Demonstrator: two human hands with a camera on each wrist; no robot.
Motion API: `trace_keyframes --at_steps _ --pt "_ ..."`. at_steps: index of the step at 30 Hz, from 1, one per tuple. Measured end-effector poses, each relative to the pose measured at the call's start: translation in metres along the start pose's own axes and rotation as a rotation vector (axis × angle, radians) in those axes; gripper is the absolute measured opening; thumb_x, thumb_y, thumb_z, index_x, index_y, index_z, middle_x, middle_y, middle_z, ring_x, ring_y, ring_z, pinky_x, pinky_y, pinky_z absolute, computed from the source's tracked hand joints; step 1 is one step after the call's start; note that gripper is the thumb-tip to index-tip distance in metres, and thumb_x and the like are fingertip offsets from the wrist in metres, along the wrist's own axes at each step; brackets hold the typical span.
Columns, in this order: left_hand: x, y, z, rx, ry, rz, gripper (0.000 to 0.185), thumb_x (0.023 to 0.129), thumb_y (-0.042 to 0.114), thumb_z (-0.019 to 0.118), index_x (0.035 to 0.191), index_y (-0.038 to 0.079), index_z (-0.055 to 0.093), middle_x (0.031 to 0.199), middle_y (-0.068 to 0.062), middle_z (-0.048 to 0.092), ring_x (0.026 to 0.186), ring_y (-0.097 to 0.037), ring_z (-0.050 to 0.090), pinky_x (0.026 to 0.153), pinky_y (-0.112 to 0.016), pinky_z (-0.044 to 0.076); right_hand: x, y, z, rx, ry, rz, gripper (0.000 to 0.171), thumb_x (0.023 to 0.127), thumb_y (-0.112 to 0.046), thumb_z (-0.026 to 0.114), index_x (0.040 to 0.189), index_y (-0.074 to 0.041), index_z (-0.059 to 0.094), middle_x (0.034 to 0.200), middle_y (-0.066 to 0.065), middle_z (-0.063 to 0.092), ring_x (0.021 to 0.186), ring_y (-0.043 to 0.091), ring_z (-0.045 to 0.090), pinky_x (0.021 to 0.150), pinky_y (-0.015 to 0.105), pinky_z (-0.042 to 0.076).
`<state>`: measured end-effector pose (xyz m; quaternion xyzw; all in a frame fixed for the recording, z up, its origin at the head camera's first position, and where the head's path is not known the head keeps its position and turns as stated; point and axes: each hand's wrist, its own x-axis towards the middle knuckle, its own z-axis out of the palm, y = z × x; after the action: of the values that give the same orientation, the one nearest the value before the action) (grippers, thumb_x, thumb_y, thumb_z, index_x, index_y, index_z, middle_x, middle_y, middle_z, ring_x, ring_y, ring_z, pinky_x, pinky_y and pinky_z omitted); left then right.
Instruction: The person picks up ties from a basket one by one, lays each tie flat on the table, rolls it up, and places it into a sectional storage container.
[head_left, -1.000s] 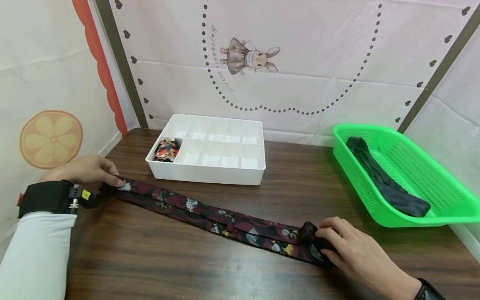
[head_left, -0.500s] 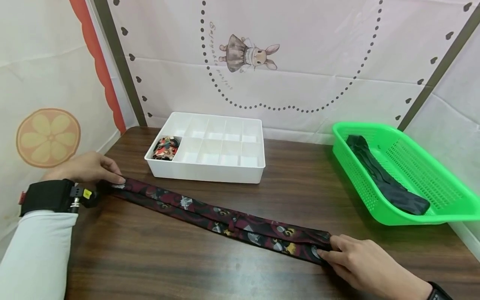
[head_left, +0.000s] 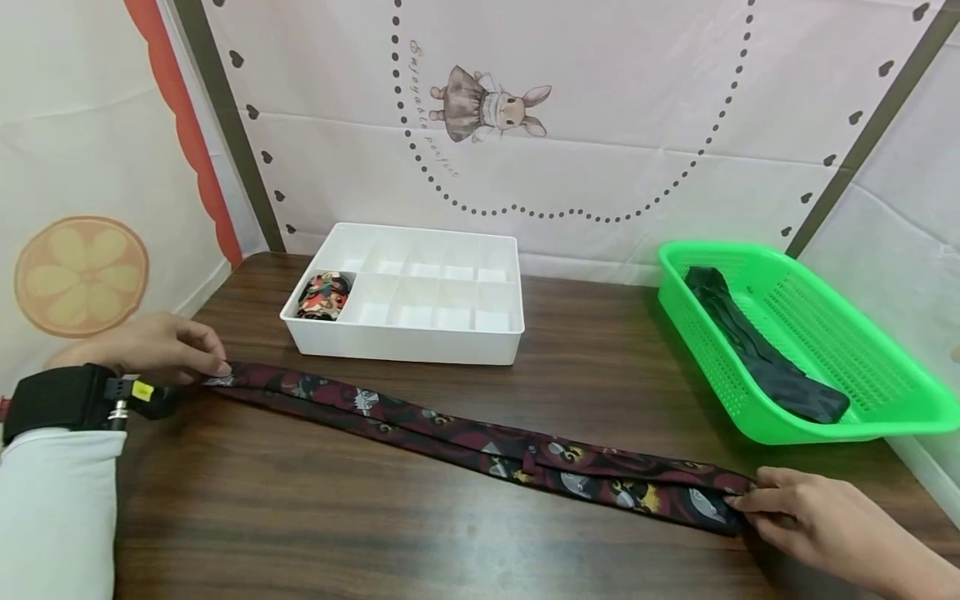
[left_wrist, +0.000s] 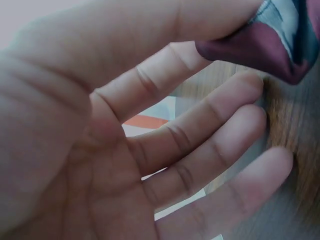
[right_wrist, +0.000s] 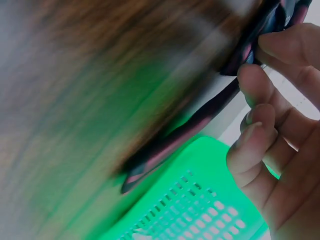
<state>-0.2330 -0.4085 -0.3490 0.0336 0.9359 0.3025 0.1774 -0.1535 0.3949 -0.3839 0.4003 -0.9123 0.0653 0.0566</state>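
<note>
**Necktie stretched flat across the table, held at both ends**

Patterned dark red necktie [head_left: 480,442] is laid out, folded double, in a long diagonal band on the brown wooden table [head_left: 390,533], running from the left edge toward the near right. Its left end is pinched between the thumb and forefinger of the left hand [head_left: 142,350]; in the left wrist view the maroon tip is seen caught at the thumb, while the other fingers [left_wrist: 210,150] are spread out loosely beneath it. The other end is pinched by the fingertips of the right hand [head_left: 825,525], which is held low over the table near its front edge; in the right wrist view, much blurred, the cloth is seen gripped between thumb and forefinger, the remaining fingers being curled.

Behind the middle of the tie, well apart from it, a white divided box [head_left: 450,337] is placed, with a rolled patterned tie [head_left: 321,296] tucked into its front left compartment. At the right, a green plastic basket [head_left: 885,367] is set on the table, and a black tie [head_left: 757,354] is laid lengthwise inside it. A black strap [head_left: 52,400] is worn on the left wrist above a white sleeve [head_left: 52,517].
</note>
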Motion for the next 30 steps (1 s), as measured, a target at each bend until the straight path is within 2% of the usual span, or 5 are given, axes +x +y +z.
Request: trace_keyframes --at_steps 6,11,17,23,30 --pt "-0.004 -0.023 0.000 -0.122 -0.050 0.072 0.011 0.102 0.004 0.066 0.104 -0.007 0.066 0.098 -0.007 0.072 0.085 -0.009 0.067 0.077 -0.030 0.061 -0.006 0.010 -0.004 0.018 -0.025 0.047 0.028 0.080 -0.007 0.089 0.103 -0.021 0.084 0.086 -0.025 0.041 0.067 -0.008 0.032 0.055 0.021 0.031" --pt "-0.001 -0.028 0.004 -0.188 -0.091 0.065 0.010 0.102 0.003 0.062 0.105 -0.006 0.064 0.098 -0.004 0.069 0.089 -0.007 0.066 0.079 -0.032 0.061 -0.014 0.022 -0.011 0.036 -0.081 0.173 0.024 0.084 -0.007 0.086 0.106 -0.018 0.085 0.080 -0.022 0.038 0.062 -0.006 0.031 0.051 0.022 0.030" --pt "0.000 -0.022 0.002 -0.127 -0.067 0.033 0.012 0.102 0.003 0.061 0.109 -0.006 0.064 0.101 -0.005 0.065 0.088 -0.007 0.063 0.078 -0.034 0.061 -0.020 0.035 -0.012 0.049 -0.168 0.316 0.022 0.089 -0.007 0.082 0.110 -0.013 0.085 0.082 -0.013 0.052 0.060 -0.001 0.041 0.051 0.024 0.036" --pt "0.010 0.002 0.005 -0.122 -0.102 0.028 0.040 0.107 0.023 0.062 0.136 -0.005 0.064 0.129 -0.015 0.065 0.105 -0.021 0.062 0.084 -0.044 0.059 -0.030 0.036 -0.006 0.081 -0.143 0.317 0.023 0.089 -0.004 0.081 0.112 -0.007 0.083 0.077 -0.019 0.041 0.061 -0.004 0.033 0.052 0.023 0.031" --pt "0.013 0.015 0.008 -0.148 -0.225 0.000 0.034 0.105 0.029 0.066 0.119 -0.001 0.072 0.106 -0.007 0.065 0.100 -0.023 0.061 0.085 -0.047 0.059 -0.028 0.032 -0.006 0.065 -0.188 0.411 0.023 0.093 -0.008 0.079 0.116 -0.007 0.082 0.079 -0.016 0.048 0.062 -0.001 0.035 0.054 0.026 0.032"
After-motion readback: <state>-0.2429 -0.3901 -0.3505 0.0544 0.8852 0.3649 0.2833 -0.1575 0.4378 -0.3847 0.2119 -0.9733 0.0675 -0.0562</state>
